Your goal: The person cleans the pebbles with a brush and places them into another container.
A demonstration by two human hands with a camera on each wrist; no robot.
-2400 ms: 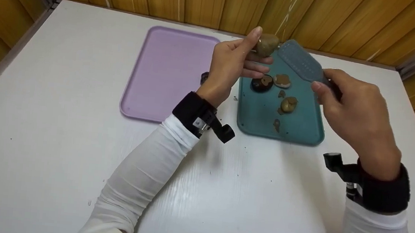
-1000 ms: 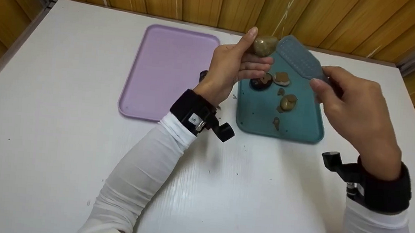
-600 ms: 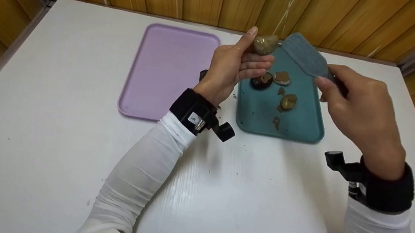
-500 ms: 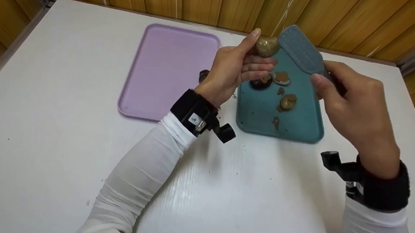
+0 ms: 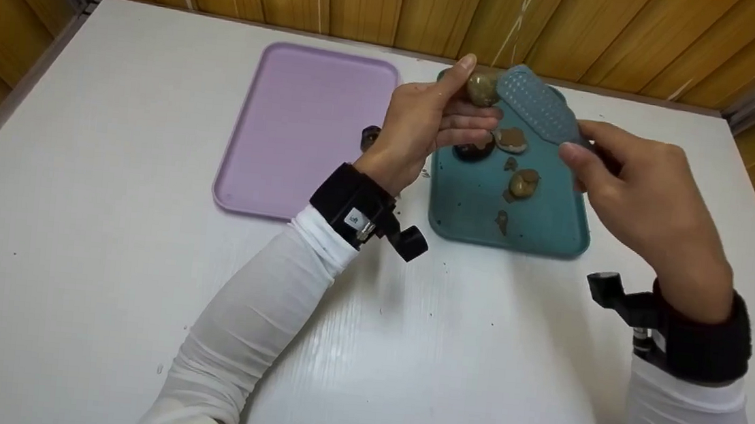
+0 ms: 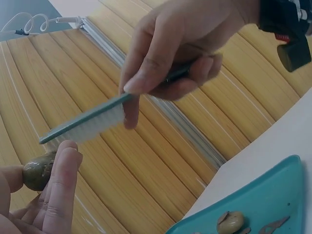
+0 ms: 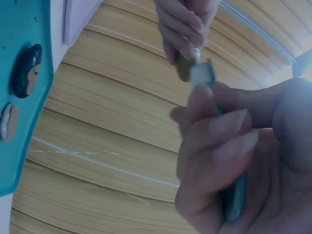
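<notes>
White table [image 5: 75, 226] carries 2 trays side by side. Nearest to the person, the right hand [image 5: 639, 194] has its fingers curled around the handle of a teal brush [image 5: 538, 106], with the bristles turned toward the stone. Farther out, the left hand [image 5: 427, 117] pinches a brownish stone [image 5: 481, 88] between thumb and fingertips, above the far edge of the teal tray [image 5: 540, 226]. Other stones [image 5: 523, 184] lie in this tray. A purple tray [image 5: 296, 130] sits to its left.

Both white-sleeved arms are reaching forward, each wearing a black wrist strap. The left hand [image 5: 430, 117] is pinching with raised fingertips, while the right hand [image 5: 632, 190] is curling its fingers closed.
</notes>
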